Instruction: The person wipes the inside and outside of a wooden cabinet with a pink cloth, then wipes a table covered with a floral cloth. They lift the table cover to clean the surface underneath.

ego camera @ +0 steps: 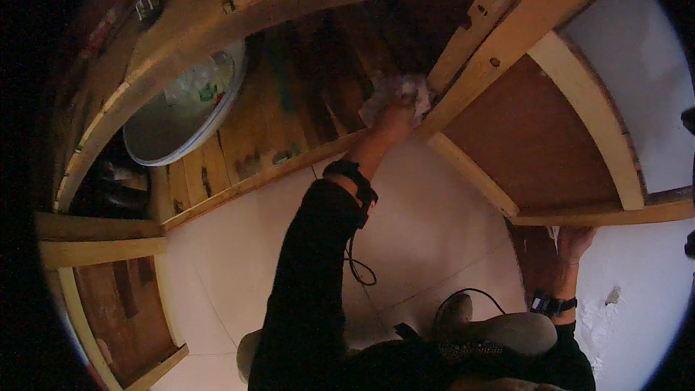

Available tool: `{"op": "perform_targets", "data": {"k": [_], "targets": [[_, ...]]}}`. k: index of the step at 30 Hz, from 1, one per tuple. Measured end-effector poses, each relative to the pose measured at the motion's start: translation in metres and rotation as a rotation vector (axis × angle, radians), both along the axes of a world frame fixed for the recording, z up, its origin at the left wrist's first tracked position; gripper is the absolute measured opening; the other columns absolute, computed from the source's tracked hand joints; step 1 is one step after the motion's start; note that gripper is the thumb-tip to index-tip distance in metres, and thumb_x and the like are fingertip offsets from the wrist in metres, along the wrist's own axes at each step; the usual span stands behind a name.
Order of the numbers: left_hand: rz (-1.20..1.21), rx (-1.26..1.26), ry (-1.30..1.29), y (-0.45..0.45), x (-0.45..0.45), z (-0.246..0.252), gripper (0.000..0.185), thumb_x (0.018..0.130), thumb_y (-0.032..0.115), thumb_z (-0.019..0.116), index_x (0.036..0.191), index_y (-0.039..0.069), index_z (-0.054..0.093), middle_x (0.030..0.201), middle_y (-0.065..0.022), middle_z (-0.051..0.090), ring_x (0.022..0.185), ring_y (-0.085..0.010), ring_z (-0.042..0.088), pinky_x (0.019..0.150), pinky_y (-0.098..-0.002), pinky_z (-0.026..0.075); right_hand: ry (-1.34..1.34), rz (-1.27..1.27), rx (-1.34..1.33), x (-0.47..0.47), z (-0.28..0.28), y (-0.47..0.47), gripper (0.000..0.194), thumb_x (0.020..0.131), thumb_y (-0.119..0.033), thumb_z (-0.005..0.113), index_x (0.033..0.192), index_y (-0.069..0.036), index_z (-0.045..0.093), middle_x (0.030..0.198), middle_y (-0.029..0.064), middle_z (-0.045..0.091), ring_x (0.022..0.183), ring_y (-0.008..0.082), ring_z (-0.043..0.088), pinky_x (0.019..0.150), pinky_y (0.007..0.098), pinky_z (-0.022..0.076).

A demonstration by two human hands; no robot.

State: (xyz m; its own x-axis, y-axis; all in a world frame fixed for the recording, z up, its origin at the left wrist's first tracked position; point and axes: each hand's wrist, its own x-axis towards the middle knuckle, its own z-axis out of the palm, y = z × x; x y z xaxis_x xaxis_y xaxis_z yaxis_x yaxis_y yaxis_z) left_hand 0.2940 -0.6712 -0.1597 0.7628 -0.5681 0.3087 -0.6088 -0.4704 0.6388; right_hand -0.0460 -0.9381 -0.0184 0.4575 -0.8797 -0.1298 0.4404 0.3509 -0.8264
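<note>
My left hand (399, 111) reaches into a wooden cabinet and holds a crumpled pale cloth (374, 108). Blur softens the hand and cloth, which are beside a wooden upright and over the stained plank bottom (255, 146). At the right, my right hand (575, 239) is at the lower rail of an open wooden door (575, 218); its fingers are partly hidden, so their grip cannot be made out. Both wrists wear dark bands, and a thin black cord hangs near the left one.
A white-rimmed tub (179, 152) with clear plastic items stands inside the cabinet at the left, beside dark objects (125, 184). Another framed door (119, 309) stands at the lower left. Pale floor tiles (239, 282) lie below, with a white wall (635, 293) at the right.
</note>
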Motion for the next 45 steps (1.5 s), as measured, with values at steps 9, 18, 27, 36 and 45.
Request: {"op": "perform_targets", "data": {"k": [9,18,27,36,45], "targets": [[-0.056,0.164,-0.235,0.001,0.007,-0.066,0.037,0.078,0.011,0.056,0.114,0.004,0.06,0.132,-0.013,0.045,0.123,-0.0301,0.04,0.101,-0.0395,0.036,0.05,0.062,-0.15,-0.016,-0.019,-0.031,0.059,0.092,-0.053,0.037,0.137,-0.015,0.037,0.135,0.0105,0.043,0.122,0.0303,0.043,0.098,0.0469,0.039],[-0.195,0.605,-0.499,0.016,-0.012,-0.032,0.033,0.078,0.014,0.056,0.108,0.004,0.063,0.12,-0.0111,0.053,0.116,-0.0304,0.045,0.099,-0.0455,0.035,-0.019,0.161,-0.153,-0.032,-0.034,-0.045,0.065,0.087,-0.059,0.043,0.136,-0.017,0.037,0.134,0.0069,0.042,0.12,0.0298,0.042,0.098,0.0489,0.0376],[0.515,0.287,0.178,0.046,-0.015,-0.01,0.025,0.085,0.021,0.055,0.101,0.005,0.066,0.103,-0.0146,0.064,0.094,-0.0313,0.062,0.076,-0.0404,0.051,-0.041,0.178,-0.078,-0.036,-0.04,-0.035,0.072,0.089,-0.057,0.045,0.143,-0.014,0.025,0.146,0.0063,0.029,0.132,0.0276,0.03,0.108,0.0457,0.0267],[0.589,-0.34,0.626,-0.039,-0.026,-0.015,0.036,0.088,0.027,0.053,0.113,0.002,0.058,0.108,-0.0153,0.062,0.097,-0.0287,0.059,0.081,-0.036,0.047,-0.024,0.22,0.015,-0.021,-0.018,-0.016,0.068,0.092,-0.053,0.041,0.142,-0.01,0.025,0.146,0.0071,0.027,0.132,0.0267,0.03,0.11,0.0439,0.0245],[0.421,-0.42,0.752,-0.027,-0.026,0.068,0.04,0.09,0.029,0.054,0.114,-0.003,0.055,0.109,-0.0151,0.06,0.098,-0.0264,0.057,0.084,-0.0338,0.043,-0.141,0.313,0.023,-0.031,-0.04,-0.02,0.066,0.093,-0.049,0.044,0.141,-0.009,0.026,0.146,0.007,0.028,0.133,0.0254,0.028,0.111,0.042,0.0221]]}}
